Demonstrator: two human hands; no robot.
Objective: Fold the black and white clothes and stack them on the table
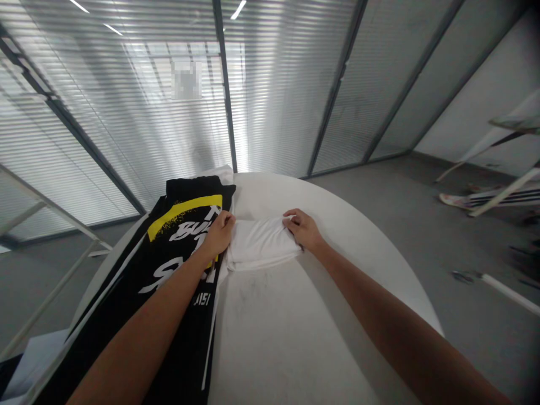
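Where the white tabletop (pixel 274 315) is bare on either side of it, a small folded rectangle of thin white cloth (pixel 259 242) lies flat near the middle, between the two hands. The left hand (pixel 220 232) has thumb and fingers drawn together at the cloth's left edge, apparently pinching it; the right hand (pixel 304 229) has bent fingers at the upper right corner, though whether they grip or merely rest there I cannot tell. As far as can be judged, the main folding is done: layers show along the near edge. What appears left is smoothing, since creases slant across the top and the near edges do not quite line up.

Just left of the cloth lies a long black garment with a yellow band and white lettering (pixel 143 270), partly under the left forearm; it crowds that side, while the right side is free. Beyond the table stand glass panels with pale horizontal blinds (pixel 278 84).
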